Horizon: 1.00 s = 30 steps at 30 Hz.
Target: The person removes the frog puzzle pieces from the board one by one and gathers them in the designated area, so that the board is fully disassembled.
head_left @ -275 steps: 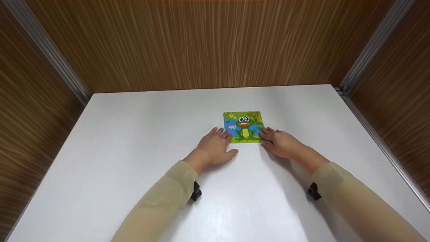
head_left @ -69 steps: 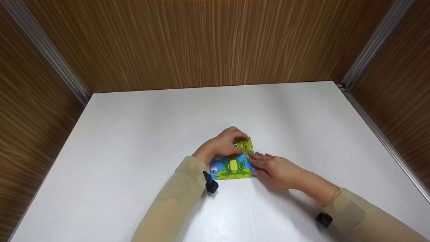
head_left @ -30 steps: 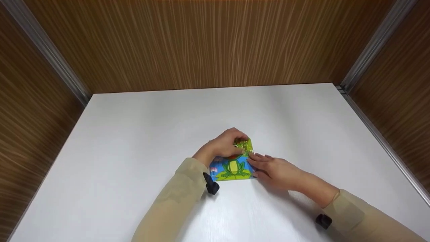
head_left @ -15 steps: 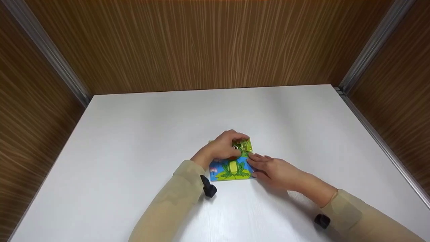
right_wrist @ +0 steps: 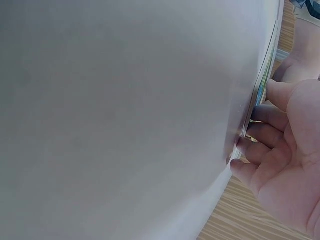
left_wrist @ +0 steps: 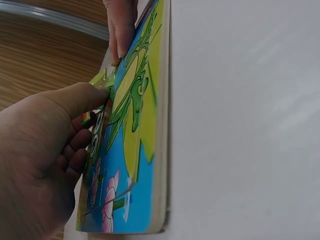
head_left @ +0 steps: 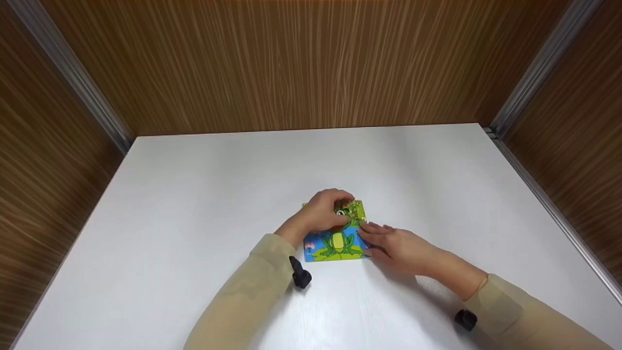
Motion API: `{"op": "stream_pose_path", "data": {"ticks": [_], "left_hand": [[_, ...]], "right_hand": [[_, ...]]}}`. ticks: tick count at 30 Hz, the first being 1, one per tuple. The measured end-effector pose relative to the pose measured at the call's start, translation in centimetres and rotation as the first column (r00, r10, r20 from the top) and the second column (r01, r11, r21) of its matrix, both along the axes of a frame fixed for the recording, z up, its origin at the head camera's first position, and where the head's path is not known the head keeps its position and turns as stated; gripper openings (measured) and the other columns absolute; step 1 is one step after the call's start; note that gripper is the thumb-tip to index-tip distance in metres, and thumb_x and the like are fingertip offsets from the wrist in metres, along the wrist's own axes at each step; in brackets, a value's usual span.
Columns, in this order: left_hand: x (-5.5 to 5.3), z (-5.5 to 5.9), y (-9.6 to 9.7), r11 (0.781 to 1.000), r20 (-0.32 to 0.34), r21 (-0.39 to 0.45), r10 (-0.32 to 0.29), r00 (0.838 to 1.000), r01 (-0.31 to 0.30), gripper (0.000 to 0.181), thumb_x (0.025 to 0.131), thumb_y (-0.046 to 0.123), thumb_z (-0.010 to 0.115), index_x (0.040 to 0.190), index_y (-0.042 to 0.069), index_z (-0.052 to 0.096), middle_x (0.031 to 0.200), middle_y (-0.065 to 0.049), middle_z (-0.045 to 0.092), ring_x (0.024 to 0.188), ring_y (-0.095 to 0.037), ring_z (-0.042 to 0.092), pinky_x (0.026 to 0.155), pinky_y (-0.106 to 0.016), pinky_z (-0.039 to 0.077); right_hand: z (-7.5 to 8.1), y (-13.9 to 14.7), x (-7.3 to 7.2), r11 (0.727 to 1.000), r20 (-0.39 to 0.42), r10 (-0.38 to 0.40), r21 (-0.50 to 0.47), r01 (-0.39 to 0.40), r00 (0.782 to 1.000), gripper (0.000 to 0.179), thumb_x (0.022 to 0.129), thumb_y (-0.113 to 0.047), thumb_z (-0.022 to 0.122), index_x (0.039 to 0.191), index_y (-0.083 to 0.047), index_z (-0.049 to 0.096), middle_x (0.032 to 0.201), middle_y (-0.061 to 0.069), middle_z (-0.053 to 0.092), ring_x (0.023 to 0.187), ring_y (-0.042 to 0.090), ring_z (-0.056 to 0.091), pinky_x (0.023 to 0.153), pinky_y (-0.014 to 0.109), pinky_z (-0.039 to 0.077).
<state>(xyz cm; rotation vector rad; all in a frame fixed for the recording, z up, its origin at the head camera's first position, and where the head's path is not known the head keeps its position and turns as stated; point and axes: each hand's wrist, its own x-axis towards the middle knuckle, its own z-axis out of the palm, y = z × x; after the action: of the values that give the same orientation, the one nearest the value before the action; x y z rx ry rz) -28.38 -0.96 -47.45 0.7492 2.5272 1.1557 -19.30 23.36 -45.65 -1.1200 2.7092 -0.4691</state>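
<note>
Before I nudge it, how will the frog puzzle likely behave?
The frog puzzle probably stays stiff, given its thick, straight edge. It likely slides without rolling, lying flat on the table. Visible seams suggest pieces might loosen if tilted.

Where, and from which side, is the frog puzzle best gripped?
I would take the frog puzzle by its thick near edge, from the near side: it lies flat, that edge is uncovered, while the left hand partly covers the far half.
</note>
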Motion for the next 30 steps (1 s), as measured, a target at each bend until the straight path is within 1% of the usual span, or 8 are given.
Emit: {"op": "stream_pose_path", "data": {"ticks": [4, 9, 14, 17, 20, 23, 26, 30], "left_hand": [[-0.1, 0.1, -0.1, 1.0, -0.011, 0.006, -0.022, 1.0, 0.022, 0.05, 0.095, 0.02, 0.079, 0.143, 0.016, 0.067, 0.127, 0.001, 0.063, 0.112, -0.015, 0.06, 0.104, -0.032, 0.048], [-0.1, 0.0, 0.0, 0.999, -0.045, -0.004, -0.037, 0.998, 0.037, 0.052, 0.093, 0.02, 0.078, 0.144, 0.015, 0.067, 0.123, 0.0, 0.063, 0.11, -0.015, 0.059, 0.101, -0.031, 0.049], [-0.1, -0.1, 0.0, 1.0, -0.069, -0.001, -0.027, 0.997, 0.027, 0.054, 0.094, 0.018, 0.076, 0.147, 0.011, 0.065, 0.127, -0.002, 0.064, 0.111, -0.015, 0.062, 0.103, -0.03, 0.049], [0.0, 0.2, -0.5, 1.0, -0.052, 0.027, -0.013, 0.999, 0.015, 0.055, 0.094, 0.016, 0.075, 0.148, 0.009, 0.063, 0.132, -0.004, 0.065, 0.115, -0.016, 0.063, 0.104, -0.031, 0.05], [-0.1, 0.7, -1.3, 0.999, -0.035, 0.052, 0.0, 0.999, 0.002, 0.054, 0.095, 0.015, 0.075, 0.148, 0.008, 0.063, 0.138, -0.006, 0.065, 0.118, -0.019, 0.063, 0.104, -0.034, 0.051], [-0.3, 1.2, -2.6, 0.997, -0.041, 0.072, 0.018, 0.999, -0.015, 0.052, 0.096, 0.014, 0.075, 0.146, 0.007, 0.064, 0.137, -0.007, 0.066, 0.119, -0.021, 0.062, 0.101, -0.037, 0.053], [-0.6, 1.7, -4.3, 0.995, -0.063, 0.092, 0.043, 0.997, -0.037, 0.049, 0.094, 0.013, 0.075, 0.143, 0.007, 0.066, 0.134, -0.006, 0.068, 0.118, -0.023, 0.061, 0.098, -0.039, 0.053], [-1.1, 2.2, -6.9, 0.99, -0.055, 0.11, 0.099, 0.993, -0.093, 0.049, 0.093, 0.016, 0.076, 0.141, 0.01, 0.067, 0.133, -0.004, 0.069, 0.12, -0.024, 0.06, 0.1, -0.04, 0.052]], "right_hand": [[-0.1, 0.2, 0.0, 1.0, -0.01, -0.001, -0.009, 0.001, 1.0, 0.051, 0.108, -0.017, 0.062, 0.153, 0.004, 0.052, 0.158, 0.02, 0.05, 0.144, 0.041, 0.049, 0.113, 0.058, 0.042], [-0.2, 0.4, 0.0, 1.0, -0.016, -0.002, -0.019, 0.002, 1.0, 0.05, 0.107, -0.016, 0.062, 0.152, 0.004, 0.053, 0.158, 0.021, 0.05, 0.144, 0.042, 0.049, 0.113, 0.058, 0.042], [-0.2, 0.4, 0.1, 1.0, -0.012, 0.002, -0.023, -0.002, 1.0, 0.05, 0.108, -0.017, 0.062, 0.153, 0.003, 0.052, 0.158, 0.02, 0.049, 0.144, 0.041, 0.049, 0.112, 0.058, 0.043], [-0.2, 0.4, 0.1, 1.0, -0.012, 0.004, -0.025, -0.004, 1.0, 0.051, 0.108, -0.017, 0.063, 0.153, 0.003, 0.052, 0.158, 0.02, 0.049, 0.144, 0.041, 0.049, 0.111, 0.058, 0.043], [-0.2, 0.4, 0.1, 1.0, -0.009, 0.001, -0.023, -0.001, 1.0, 0.051, 0.108, -0.018, 0.062, 0.153, 0.002, 0.052, 0.159, 0.02, 0.048, 0.144, 0.041, 0.049, 0.111, 0.058, 0.043], [-0.2, 0.4, 0.1, 1.0, -0.006, -0.007, -0.015, 0.007, 1.0, 0.051, 0.108, -0.02, 0.062, 0.154, 0.002, 0.052, 0.16, 0.019, 0.048, 0.145, 0.04, 0.048, 0.112, 0.058, 0.043], [-0.3, 0.3, 0.0, 1.0, -0.003, -0.013, -0.008, 0.013, 1.0, 0.052, 0.108, -0.02, 0.063, 0.154, 0.001, 0.052, 0.16, 0.019, 0.047, 0.146, 0.04, 0.047, 0.113, 0.058, 0.042], [-0.4, 0.3, 0.0, 1.0, 0.002, -0.026, -0.003, 0.026, 1.0, 0.053, 0.107, -0.021, 0.063, 0.154, 0.0, 0.052, 0.161, 0.017, 0.047, 0.146, 0.039, 0.047, 0.113, 0.058, 0.042]]}}
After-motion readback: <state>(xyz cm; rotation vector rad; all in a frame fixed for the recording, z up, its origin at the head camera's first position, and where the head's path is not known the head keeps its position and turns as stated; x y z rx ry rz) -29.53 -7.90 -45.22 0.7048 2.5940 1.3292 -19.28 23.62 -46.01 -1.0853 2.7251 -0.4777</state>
